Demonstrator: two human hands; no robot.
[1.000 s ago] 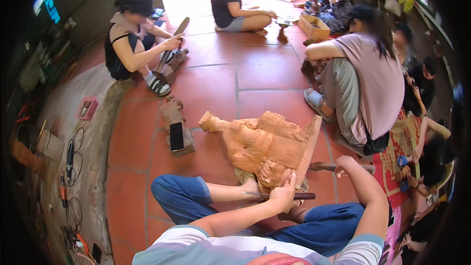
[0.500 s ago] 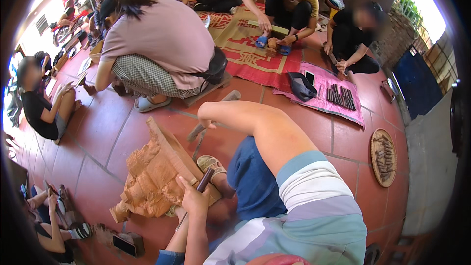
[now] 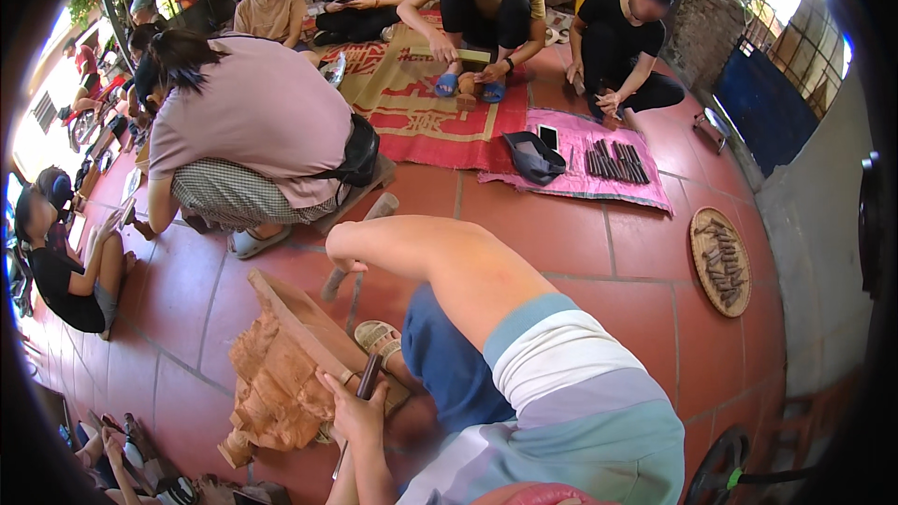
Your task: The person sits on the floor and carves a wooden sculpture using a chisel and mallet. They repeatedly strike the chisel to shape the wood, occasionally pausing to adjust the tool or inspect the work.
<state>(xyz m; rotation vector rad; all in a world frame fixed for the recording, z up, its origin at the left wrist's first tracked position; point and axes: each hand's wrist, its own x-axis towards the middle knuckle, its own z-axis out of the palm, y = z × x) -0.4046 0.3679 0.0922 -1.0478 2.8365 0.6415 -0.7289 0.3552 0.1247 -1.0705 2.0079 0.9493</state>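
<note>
My left hand is wrapped round a chisel with a dark handle; its thin metal shank points down below the hand. Just beside that hand lies a rough orange-brown wood carving with a thick flat slab along one side, resting tilted on the floor by my sandalled foot. Farther off, my right hand grips a wooden mallet, bent at the wrist. My forearm covers part of the mallet and most of the fingers.
Close ahead, a person in a pink shirt squats on a low board. A pink cloth holds a cap, a phone and a row of dark tools. Right of me lies a round basket of wooden pieces. Several people sit around a red mat.
The view has swung, so the surroundings sit farther left. The chisel handle stands steeper in my left hand. Both hands keep their holds, and the carving stays beside my left hand.
</note>
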